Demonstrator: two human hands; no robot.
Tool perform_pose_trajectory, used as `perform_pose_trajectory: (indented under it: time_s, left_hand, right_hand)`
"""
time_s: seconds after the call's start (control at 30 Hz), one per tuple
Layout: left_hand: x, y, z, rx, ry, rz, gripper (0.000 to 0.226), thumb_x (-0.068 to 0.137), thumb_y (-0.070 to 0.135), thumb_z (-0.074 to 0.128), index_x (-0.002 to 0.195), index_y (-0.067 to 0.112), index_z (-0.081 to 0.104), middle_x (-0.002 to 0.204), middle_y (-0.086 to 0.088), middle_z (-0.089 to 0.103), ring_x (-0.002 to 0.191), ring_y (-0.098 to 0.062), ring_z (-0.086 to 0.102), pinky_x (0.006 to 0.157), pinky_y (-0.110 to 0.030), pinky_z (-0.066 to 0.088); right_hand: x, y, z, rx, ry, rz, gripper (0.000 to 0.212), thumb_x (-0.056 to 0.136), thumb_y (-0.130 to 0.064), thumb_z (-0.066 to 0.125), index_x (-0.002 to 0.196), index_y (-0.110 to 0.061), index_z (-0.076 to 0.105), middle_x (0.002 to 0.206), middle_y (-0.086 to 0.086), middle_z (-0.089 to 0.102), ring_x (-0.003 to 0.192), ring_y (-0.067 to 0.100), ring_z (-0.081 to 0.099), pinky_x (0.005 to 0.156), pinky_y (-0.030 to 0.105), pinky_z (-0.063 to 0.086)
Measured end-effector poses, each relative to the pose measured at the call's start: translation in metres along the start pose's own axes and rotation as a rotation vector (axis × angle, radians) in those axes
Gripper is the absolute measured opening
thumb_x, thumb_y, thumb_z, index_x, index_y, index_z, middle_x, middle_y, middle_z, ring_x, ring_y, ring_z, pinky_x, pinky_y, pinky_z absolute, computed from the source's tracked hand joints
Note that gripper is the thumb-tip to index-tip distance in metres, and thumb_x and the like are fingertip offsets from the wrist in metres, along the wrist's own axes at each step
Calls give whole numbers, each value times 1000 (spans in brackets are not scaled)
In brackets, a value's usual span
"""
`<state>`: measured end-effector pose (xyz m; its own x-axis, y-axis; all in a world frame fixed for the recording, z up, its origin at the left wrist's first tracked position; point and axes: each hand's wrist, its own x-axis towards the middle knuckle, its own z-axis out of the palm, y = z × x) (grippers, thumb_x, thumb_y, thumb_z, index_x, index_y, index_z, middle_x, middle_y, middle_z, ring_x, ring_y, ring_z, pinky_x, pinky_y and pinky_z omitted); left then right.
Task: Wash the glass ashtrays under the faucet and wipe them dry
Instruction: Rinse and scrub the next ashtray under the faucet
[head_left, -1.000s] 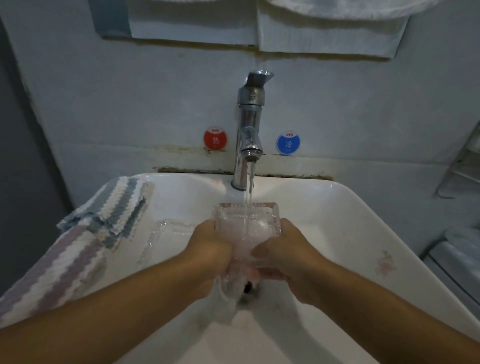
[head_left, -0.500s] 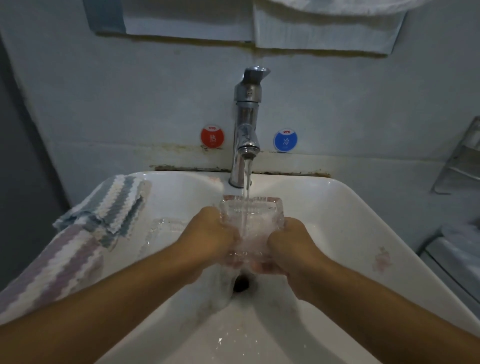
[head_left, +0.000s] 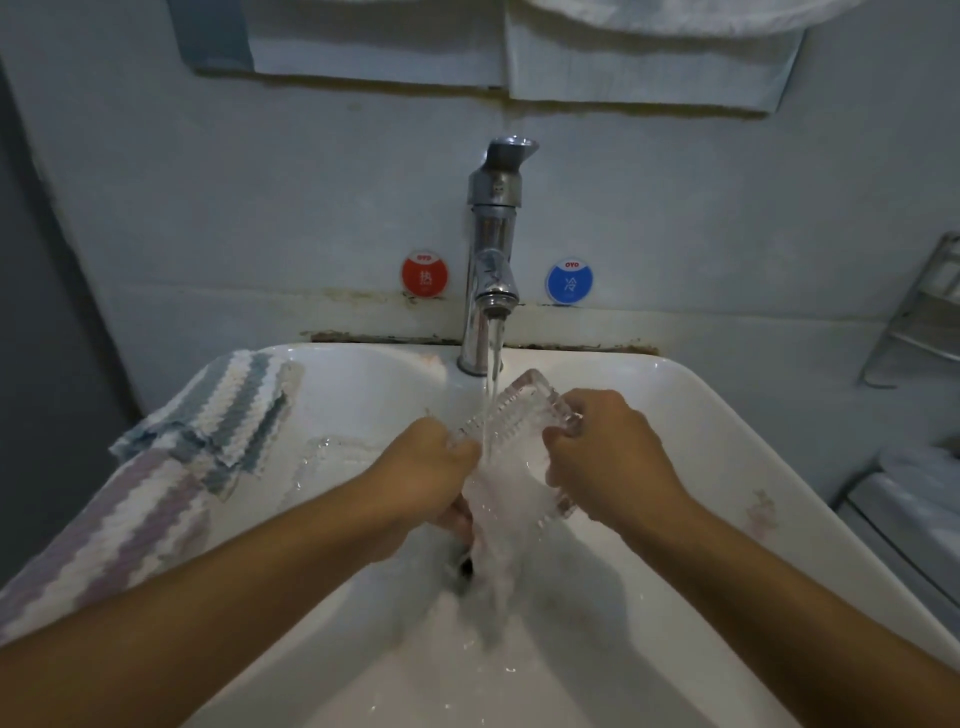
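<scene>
Sink: white ceramic basin (head_left: 649, 441), drain under the falling water
Hands: left hand (head_left: 421, 475) and right hand (head_left: 605, 447) each grip an edge of the clear ribbed square glass ashtray (head_left: 511, 447), tilted over mid-basin
Far: chrome faucet (head_left: 493, 260) streaming onto it
Left rim: striped cloth (head_left: 156, 478)

white sink (head_left: 675, 415); zigzag-striped towel (head_left: 156, 493) (purple, grey, white)

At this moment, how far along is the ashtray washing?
Done: nothing looks finished. In hand: the left hand and right hand hold a glass ashtray tilted under the running faucet. Left: a second ashtray lies on the sink ledge, and the striped cloth beside it sits unused, so drying remains.
</scene>
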<state>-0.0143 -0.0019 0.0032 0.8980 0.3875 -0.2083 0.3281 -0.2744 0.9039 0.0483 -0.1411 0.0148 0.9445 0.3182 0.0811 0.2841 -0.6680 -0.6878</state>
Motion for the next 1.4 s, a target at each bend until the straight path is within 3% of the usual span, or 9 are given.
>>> perform_pose_trajectory:
  time_s: [0.23, 0.37, 0.53, 0.8, 0.93, 1.07, 1.17, 1.3, 1.4]
  left_hand:
    - [1, -9, 1, -20, -78, -59, 17, 96, 15, 64, 102, 0, 66, 78, -17, 76, 62, -30, 74, 52, -32, 61]
    - [-2, -9, 2, 42, -133, -67, 30, 102, 25, 55, 97, -3, 65, 74, -21, 74, 55, -27, 71, 54, -33, 61]
    - [-3, -11, 7, 11, -142, -30, 32, 107, 12, 40, 94, -7, 63, 73, -23, 73, 56, -30, 72, 60, -36, 63]
    - [-3, -15, 6, -123, -229, -122, 16, 92, 5, 67, 104, -5, 69, 93, -20, 76, 84, -34, 75, 71, -35, 63]
    - [0, -19, 9, -171, -110, -115, 21, 100, 8, 54, 103, -7, 68, 90, -23, 75, 77, -36, 75, 69, -40, 64]
    - [6, -19, 8, -111, -29, -102, 26, 101, 12, 48, 103, -6, 67, 89, -25, 74, 74, -35, 72, 76, -46, 63]
    - [5, -19, 8, -204, -61, -136, 18, 94, 1, 57, 109, -3, 65, 93, -17, 76, 79, -28, 75, 65, -34, 62]
    - [3, -19, 11, -254, -22, -132, 18, 89, 6, 70, 107, 2, 70, 92, -11, 78, 86, -28, 75, 82, -43, 62]
    - [-2, -15, 11, -196, 38, -94, 26, 105, 26, 49, 105, 7, 66, 89, -13, 76, 72, -29, 75, 59, -35, 62]
  right_hand:
    - [0, 2, -5, 32, -115, 56, 1, 101, -20, 57, 101, -21, 57, 89, 2, 66, 65, 20, 65, 47, 23, 44]
    - [3, 3, -6, 31, -139, 75, 23, 99, -15, 58, 121, -13, 64, 91, 8, 72, 69, 23, 67, 44, 24, 42]
    - [6, 7, -4, 27, -118, 89, 25, 97, -14, 58, 121, -11, 65, 89, 8, 72, 73, 27, 72, 44, 24, 43]
    - [4, 7, -2, 18, -123, 70, 20, 98, -15, 59, 117, -12, 66, 89, 6, 71, 61, 17, 61, 43, 21, 37]
    - [4, 5, -2, 76, -107, 69, 19, 99, -16, 59, 116, -12, 65, 91, 8, 72, 60, 15, 62, 45, 21, 40]
    - [3, 6, 1, 95, -61, 23, 11, 101, -19, 56, 108, -15, 64, 93, 5, 69, 77, 19, 67, 64, 27, 53]
    - [2, 7, 6, 81, -52, 16, 7, 102, -19, 54, 107, -17, 59, 98, 5, 68, 82, 20, 66, 69, 31, 55]
    - [1, 9, 11, 170, -28, 57, 7, 103, -19, 51, 106, -17, 57, 97, 5, 67, 83, 21, 65, 64, 32, 52]
    - [-1, 10, 15, 254, -14, 95, 9, 104, -20, 49, 105, -17, 57, 95, 6, 67, 82, 22, 66, 59, 31, 49]
